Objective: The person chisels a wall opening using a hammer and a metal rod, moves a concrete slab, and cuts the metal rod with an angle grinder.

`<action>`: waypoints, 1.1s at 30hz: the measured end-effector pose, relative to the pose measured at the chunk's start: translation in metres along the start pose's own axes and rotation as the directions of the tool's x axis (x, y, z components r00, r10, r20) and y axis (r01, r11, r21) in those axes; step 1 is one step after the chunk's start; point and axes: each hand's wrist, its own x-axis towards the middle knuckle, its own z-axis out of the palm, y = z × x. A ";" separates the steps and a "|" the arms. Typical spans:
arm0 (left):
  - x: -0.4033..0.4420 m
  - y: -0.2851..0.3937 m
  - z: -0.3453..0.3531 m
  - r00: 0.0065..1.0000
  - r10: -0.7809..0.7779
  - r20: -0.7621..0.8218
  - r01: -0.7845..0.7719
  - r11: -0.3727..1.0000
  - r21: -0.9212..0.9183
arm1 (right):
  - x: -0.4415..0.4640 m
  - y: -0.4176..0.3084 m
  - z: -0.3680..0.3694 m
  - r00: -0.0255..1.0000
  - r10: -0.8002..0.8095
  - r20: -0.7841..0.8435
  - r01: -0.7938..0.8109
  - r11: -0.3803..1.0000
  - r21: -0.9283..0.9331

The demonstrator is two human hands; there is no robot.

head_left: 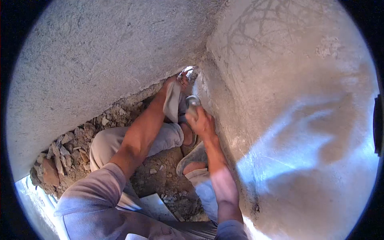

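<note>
My left hand reaches into the corner where the two walls meet, beside a small bright gap. Its fingers are curled and partly hidden, and I cannot make out what is in them. A pale, flat flap hangs at that wrist; its material is unclear. Just below and to the right, my right hand is closed around a tool with a rounded metal head. The tool's kind is hard to tell. It is close to the left wrist and apart from the gap.
Rough grey walls rise on the left and right. Broken stones and soil lie along the left wall's foot. My sandalled feet are between the walls. A flat pale board lies by my legs.
</note>
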 end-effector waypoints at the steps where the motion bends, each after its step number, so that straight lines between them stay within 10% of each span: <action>1: 0.008 -0.013 0.015 0.943 0.238 -0.234 -0.234 0.971 0.044 | 0.010 0.006 0.001 0.975 0.211 0.072 -0.207 0.976 -0.059; 4: 0.024 -0.033 0.041 0.671 0.567 -0.478 -0.475 0.824 0.310 | 0.011 0.002 0.006 0.933 0.354 0.064 -0.348 0.933 -0.085; 7: 0.016 -0.034 0.038 0.802 0.436 -0.409 -0.384 0.900 0.207 | -0.004 -0.005 0.006 0.997 0.047 -0.059 -0.045 0.998 0.035; 10: 0.021 -0.037 0.048 0.841 0.323 -0.435 -0.289 0.947 0.144 | 0.006 0.002 0.003 0.918 0.378 0.122 -0.347 0.913 -0.215; 12: 0.030 -0.052 0.063 0.481 0.655 -0.582 -0.438 0.755 0.488 | -0.004 0.015 0.005 0.946 0.320 0.055 -0.305 0.934 -0.188; 22: 0.008 -0.163 0.082 0.502 0.766 -0.401 -0.466 0.630 0.621 | -0.104 -0.034 -0.005 0.893 0.448 -0.047 -0.432 0.881 0.192; 33: 0.014 -0.162 0.058 0.489 0.724 -0.486 -0.190 0.632 0.751 | -0.135 -0.019 -0.024 0.835 0.543 0.090 -0.551 0.826 0.121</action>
